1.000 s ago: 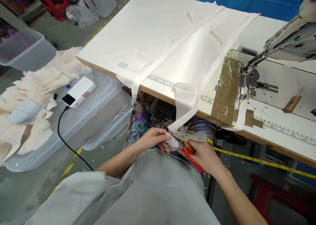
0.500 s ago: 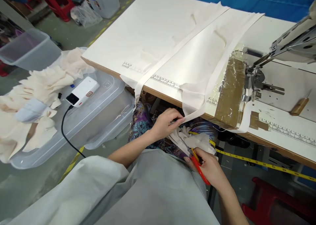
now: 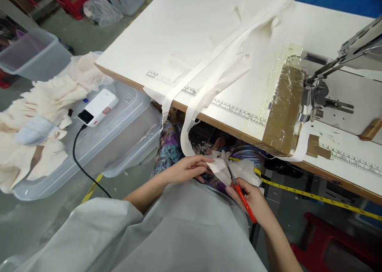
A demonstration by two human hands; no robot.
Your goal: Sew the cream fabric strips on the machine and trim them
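Observation:
My left hand point(image 3: 188, 169) is closed, pinching a white fabric end point(image 3: 217, 166) over my lap. Red-handled scissors point(image 3: 245, 202) are gripped in my right hand point(image 3: 253, 204), their blades pointing up and away, close beside that fabric. How far the blades are parted is hard to see. From the table edge a long white fabric strip point(image 3: 185, 135) loops down toward my left hand. More of this thin cloth point(image 3: 229, 71) lies folded and bunched across the tabletop. Crumpled white cloth point(image 3: 246, 172) rests on my lap beyond the scissors.
A sewing machine point(image 3: 318, 93) stands on the white table point(image 3: 143, 37) at right, beside a wooden-handled tool point(image 3: 371, 129). Yellow measuring tape point(image 3: 298, 190) runs below the table edge. At left, a plastic bin point(image 3: 125, 133) bears fabric pieces point(image 3: 53, 97) and a white device point(image 3: 98, 107).
My left hand has moved down toward my lap with the fabric end. The cloth on the table has slid left and bunched. The scissors stay in my right hand.

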